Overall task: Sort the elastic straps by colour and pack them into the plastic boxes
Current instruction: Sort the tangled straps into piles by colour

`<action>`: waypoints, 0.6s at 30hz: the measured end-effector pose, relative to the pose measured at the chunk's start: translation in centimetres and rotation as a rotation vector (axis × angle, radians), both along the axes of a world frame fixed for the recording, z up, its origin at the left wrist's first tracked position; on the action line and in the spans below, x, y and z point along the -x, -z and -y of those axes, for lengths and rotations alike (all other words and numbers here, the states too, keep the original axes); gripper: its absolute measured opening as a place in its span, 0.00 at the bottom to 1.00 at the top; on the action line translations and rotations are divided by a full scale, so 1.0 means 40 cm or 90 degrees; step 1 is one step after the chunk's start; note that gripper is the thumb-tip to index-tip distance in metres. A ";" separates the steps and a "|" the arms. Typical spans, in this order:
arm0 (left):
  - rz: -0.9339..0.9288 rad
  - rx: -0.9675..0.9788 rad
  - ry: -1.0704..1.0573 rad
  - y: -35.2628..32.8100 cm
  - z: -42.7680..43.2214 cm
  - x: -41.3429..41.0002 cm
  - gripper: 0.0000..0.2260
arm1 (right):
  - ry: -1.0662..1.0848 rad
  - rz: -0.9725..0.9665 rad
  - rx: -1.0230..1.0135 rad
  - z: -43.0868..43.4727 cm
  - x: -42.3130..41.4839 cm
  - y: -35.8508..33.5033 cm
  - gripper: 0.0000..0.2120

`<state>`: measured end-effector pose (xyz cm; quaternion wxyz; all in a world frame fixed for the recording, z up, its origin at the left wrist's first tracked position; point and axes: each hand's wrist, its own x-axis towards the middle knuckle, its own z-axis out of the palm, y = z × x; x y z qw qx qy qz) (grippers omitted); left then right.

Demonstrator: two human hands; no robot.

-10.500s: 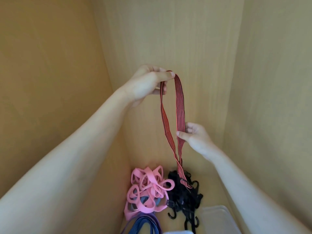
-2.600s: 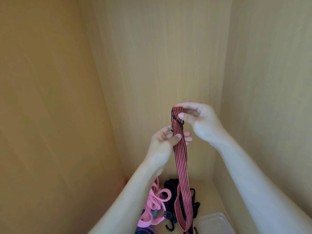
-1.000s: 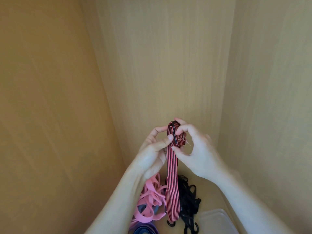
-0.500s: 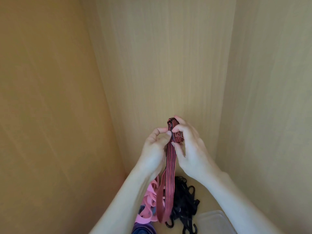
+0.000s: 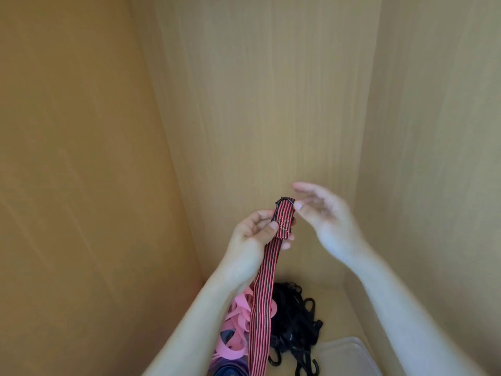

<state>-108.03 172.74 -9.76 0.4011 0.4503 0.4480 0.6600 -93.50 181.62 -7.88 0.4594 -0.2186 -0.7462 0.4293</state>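
Note:
A folded red-and-black striped elastic strap (image 5: 264, 294) hangs down from my left hand (image 5: 253, 237), which pinches it near its top end between thumb and fingers. A black hook shows at the strap's top. My right hand (image 5: 324, 215) is just right of the strap's top, fingers spread and relaxed, holding nothing; it is motion-blurred. Below lie a pile of pink straps (image 5: 238, 329), a pile of black straps with hooks (image 5: 295, 327), and a blue strap (image 5: 227, 371) at the bottom edge. A clear plastic box (image 5: 349, 356) sits at the bottom right.
Wooden walls close in on the left (image 5: 81, 185), back (image 5: 257, 104) and right (image 5: 433, 158), forming a narrow cabinet. The piles and the box lie on its floor near the back corner.
My right hand has let go of the strap's top and moved off to the right with fingers opened. My left hand keeps its pinch on the folded strap.

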 end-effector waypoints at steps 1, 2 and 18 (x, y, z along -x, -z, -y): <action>-0.028 0.000 0.012 -0.001 0.002 -0.002 0.10 | -0.012 0.016 0.050 -0.007 -0.004 -0.011 0.13; -0.051 -0.001 0.022 -0.003 0.004 -0.005 0.11 | -0.054 0.028 0.089 -0.017 -0.010 -0.014 0.12; -0.121 0.050 -0.010 0.007 0.015 -0.013 0.10 | -0.182 -0.044 0.215 -0.030 -0.006 0.024 0.11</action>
